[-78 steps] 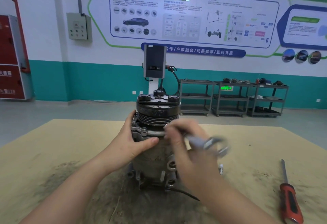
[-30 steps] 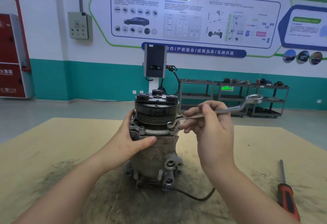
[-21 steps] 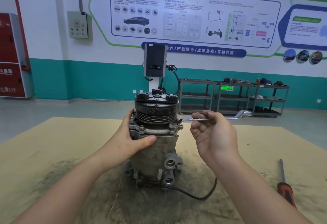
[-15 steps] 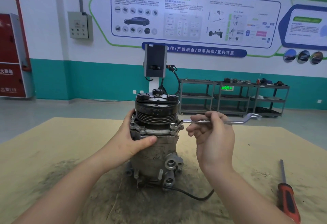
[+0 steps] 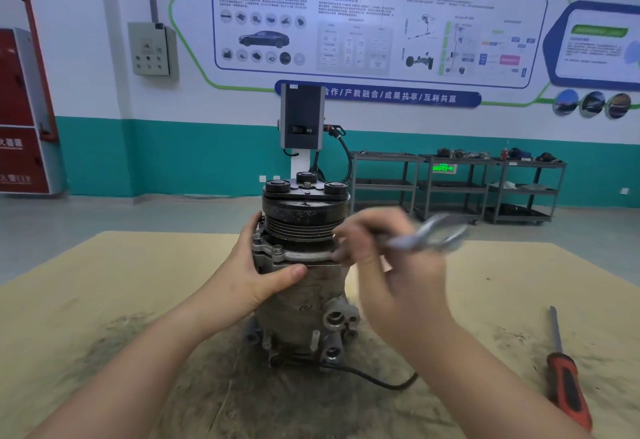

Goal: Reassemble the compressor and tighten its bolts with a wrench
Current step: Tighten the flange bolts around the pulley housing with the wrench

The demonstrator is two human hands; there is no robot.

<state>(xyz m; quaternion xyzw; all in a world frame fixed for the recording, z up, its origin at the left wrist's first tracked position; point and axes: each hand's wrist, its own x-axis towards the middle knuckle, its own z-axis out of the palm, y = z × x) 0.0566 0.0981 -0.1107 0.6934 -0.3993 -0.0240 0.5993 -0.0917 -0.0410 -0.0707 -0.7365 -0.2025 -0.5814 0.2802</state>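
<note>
The compressor (image 5: 304, 286) stands upright on the tan board (image 5: 138, 282), its black pulley and clutch on top and a black cable trailing from its base. My left hand (image 5: 266, 272) grips the housing just under the flange, thumb across the front. My right hand (image 5: 391, 265) is blurred with motion at the compressor's right side and holds a silver ring wrench (image 5: 429, 234). The wrench's near end lies by the flange bolt on the right, hidden behind my fingers.
A red-handled screwdriver (image 5: 564, 379) lies on the board at the right. The board is smeared with dark grime around the compressor. Grey tool carts (image 5: 453, 189) and a charging post (image 5: 302, 123) stand on the floor beyond the board.
My right hand has swung the wrench handle toward me and lower; hand and wrench are now blurred. My left hand and the compressor have not moved.
</note>
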